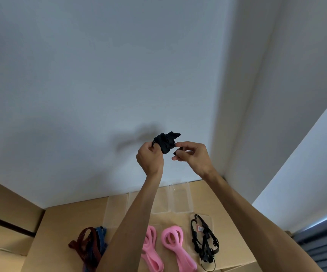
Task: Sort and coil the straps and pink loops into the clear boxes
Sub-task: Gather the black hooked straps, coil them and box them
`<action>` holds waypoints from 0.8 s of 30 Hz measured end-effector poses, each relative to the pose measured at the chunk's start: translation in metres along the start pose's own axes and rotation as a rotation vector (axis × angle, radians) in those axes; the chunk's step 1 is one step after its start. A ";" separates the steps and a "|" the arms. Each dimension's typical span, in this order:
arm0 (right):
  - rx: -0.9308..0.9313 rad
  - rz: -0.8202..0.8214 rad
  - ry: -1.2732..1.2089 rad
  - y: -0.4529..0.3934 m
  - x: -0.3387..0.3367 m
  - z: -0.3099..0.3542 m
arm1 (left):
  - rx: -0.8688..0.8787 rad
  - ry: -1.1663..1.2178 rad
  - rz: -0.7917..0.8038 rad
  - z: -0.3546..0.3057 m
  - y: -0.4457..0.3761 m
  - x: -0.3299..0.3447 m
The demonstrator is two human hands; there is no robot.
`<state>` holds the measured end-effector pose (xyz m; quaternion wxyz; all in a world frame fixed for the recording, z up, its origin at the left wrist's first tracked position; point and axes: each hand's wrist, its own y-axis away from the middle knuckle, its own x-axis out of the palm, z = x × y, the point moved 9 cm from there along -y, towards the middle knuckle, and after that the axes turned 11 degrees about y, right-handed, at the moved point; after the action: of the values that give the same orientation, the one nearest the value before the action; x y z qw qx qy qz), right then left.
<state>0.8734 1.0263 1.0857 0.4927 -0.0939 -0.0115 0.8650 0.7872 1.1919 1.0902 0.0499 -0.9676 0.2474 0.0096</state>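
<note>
Both hands are raised in front of the white wall. My left hand [149, 159] grips a bundled black strap [165, 142] at its left side. My right hand [193, 156] pinches a small black end of that strap between thumb and fingers. Below, on the cardboard surface [64, 222], lie two pink loops [171, 244], one partly hidden by my left forearm. A tangle of black straps with hooks [202, 238] lies to their right. Dark red and blue straps [90, 244] lie at the left. Several clear boxes [180, 199] stand in a row against the wall.
A white wall fills most of the view, with a corner column at the right. Another cardboard box [7, 216] stands at the left. Grey slats [325, 238] show at the far right edge.
</note>
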 end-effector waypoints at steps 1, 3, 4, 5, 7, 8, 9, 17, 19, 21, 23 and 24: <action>-0.023 0.007 0.001 -0.001 0.000 0.005 | -0.010 0.005 -0.002 0.001 0.000 0.001; -0.056 0.008 0.015 -0.003 0.000 0.012 | -0.022 0.020 0.007 0.001 0.002 0.003; -0.070 -0.002 0.038 -0.004 0.000 0.015 | -0.026 0.037 0.021 0.001 0.005 0.006; -0.085 -0.023 0.070 -0.005 -0.002 0.018 | -0.029 0.060 0.042 0.001 0.008 0.009; -0.121 -0.090 0.159 -0.007 -0.007 0.024 | -0.044 0.112 0.085 0.001 0.013 0.014; -0.143 -0.134 0.209 -0.007 -0.010 0.027 | -0.053 0.129 0.102 0.001 0.014 0.016; -0.164 -0.182 0.259 -0.008 -0.015 0.030 | -0.055 0.137 0.116 0.000 0.015 0.017; -0.084 -0.362 0.155 -0.009 -0.030 0.025 | 0.120 0.138 0.201 -0.023 0.033 0.028; -0.064 -0.397 0.106 -0.009 -0.030 0.023 | 0.140 0.119 0.197 -0.023 0.033 0.028; -0.046 -0.407 0.075 -0.011 -0.028 0.022 | 0.145 0.126 0.176 -0.021 0.032 0.026; -0.037 -0.409 0.064 -0.012 -0.025 0.020 | 0.135 0.130 0.170 -0.019 0.031 0.025; -0.031 -0.420 0.066 -0.013 -0.024 0.018 | 0.128 0.136 0.169 -0.019 0.030 0.026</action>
<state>0.8930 1.0136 1.1085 0.6608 -0.1252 -0.0278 0.7395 0.7951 1.1515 1.1051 0.0937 -0.9366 0.3308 -0.0675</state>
